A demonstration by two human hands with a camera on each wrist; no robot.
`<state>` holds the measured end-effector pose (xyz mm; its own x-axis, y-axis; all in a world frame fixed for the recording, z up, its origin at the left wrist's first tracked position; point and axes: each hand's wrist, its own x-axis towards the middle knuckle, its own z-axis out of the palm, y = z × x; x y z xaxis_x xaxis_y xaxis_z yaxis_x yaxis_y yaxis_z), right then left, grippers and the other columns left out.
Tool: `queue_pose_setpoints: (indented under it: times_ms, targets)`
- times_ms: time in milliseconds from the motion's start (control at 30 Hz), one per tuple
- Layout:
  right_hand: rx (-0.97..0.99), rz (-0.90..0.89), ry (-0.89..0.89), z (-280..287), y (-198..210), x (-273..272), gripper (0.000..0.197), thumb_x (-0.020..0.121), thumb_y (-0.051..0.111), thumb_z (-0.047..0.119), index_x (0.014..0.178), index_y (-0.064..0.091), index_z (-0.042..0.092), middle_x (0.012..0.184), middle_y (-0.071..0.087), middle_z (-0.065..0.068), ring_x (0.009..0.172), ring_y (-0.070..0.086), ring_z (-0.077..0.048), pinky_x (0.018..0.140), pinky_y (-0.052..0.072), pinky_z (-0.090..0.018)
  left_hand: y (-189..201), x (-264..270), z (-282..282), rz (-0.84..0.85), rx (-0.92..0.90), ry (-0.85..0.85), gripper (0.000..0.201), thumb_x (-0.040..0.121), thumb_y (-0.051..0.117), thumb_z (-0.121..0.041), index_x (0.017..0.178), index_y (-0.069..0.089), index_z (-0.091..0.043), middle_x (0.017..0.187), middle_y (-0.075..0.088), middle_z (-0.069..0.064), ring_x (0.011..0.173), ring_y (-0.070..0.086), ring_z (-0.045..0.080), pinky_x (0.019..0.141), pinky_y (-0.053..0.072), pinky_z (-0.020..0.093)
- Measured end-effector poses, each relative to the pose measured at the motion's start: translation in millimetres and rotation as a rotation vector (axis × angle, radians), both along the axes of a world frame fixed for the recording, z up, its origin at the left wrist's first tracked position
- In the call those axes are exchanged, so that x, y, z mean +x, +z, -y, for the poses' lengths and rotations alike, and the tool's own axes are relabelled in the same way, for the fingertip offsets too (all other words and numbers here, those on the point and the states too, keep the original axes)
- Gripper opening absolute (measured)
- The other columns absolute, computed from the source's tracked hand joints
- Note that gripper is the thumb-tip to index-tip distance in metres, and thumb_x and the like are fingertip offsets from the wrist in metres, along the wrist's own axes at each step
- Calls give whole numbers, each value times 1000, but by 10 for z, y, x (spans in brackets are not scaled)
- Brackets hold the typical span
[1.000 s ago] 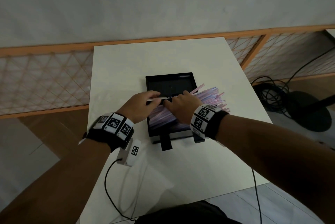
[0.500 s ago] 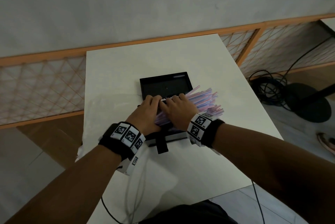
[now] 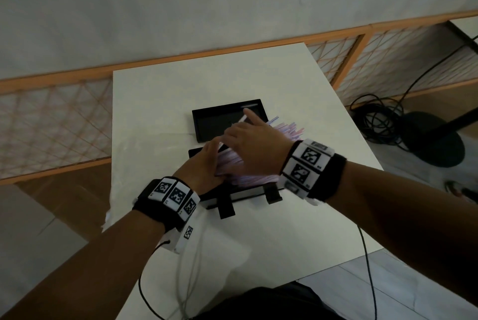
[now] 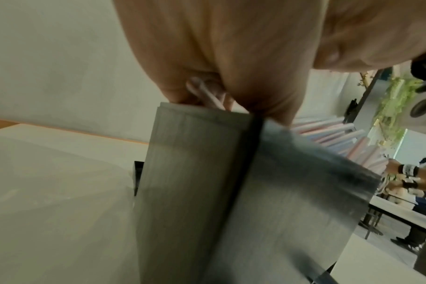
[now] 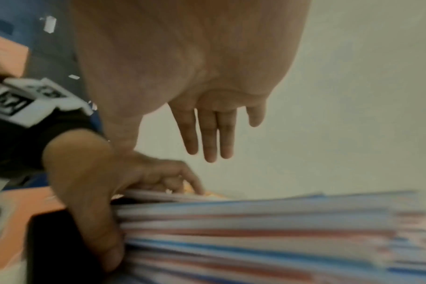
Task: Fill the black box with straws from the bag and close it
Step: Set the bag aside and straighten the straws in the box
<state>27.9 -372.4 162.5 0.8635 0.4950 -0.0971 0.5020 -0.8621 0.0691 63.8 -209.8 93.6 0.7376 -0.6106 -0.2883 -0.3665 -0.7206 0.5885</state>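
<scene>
Straws [image 5: 255, 221] show clear stripes only from the right wrist

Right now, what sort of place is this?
Probably an indoor data-collection workspace, not a home: plain white square table, orange-framed lattice barrier, coiled black cables beside a round black stand base.

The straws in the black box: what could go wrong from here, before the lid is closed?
1. The straws stick out slantwise past the right wall of the black box; the lid may crush them or fail to shut.
2. Only the left hand holds the pile, at its left end; the right hand hovers open above it, so loose straws may slide onto the table.
</scene>
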Motion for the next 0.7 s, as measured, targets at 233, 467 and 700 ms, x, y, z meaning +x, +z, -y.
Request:
queue_pose_setpoints:
  times_ms: [233, 467, 700]
  targets:
    - [759, 196, -664, 795, 279, -50, 37, 93, 52, 37, 121, 56, 13, 125, 57, -7, 113, 54, -21, 92, 33, -21, 46, 33, -25, 36, -1, -50, 54, 84, 64, -20, 133, 40, -18, 130, 46, 9, 113, 53, 28, 95, 44, 37]
    - [1161, -217, -1093, 1003, -556, -359, 54, 96, 40, 42, 141, 35, 11, 143, 43, -11, 128, 44, -24, 105, 34, -33, 4, 9, 2, 46, 53, -150, 51, 97, 44, -23, 145, 26, -23, 142, 42, 5, 117, 52, 28, 97, 44, 38]
    - [1380, 66, -1126, 748, -607, -327, 32, 97, 44, 30, 117, 57, 9, 106, 60, -1, 97, 54, -12, 83, 43, -23, 15, 8, 100, 35, 260, -242, 67, 96, 34, -48, 149, -1, -27, 150, 29, 7, 127, 44, 30, 103, 39, 45]
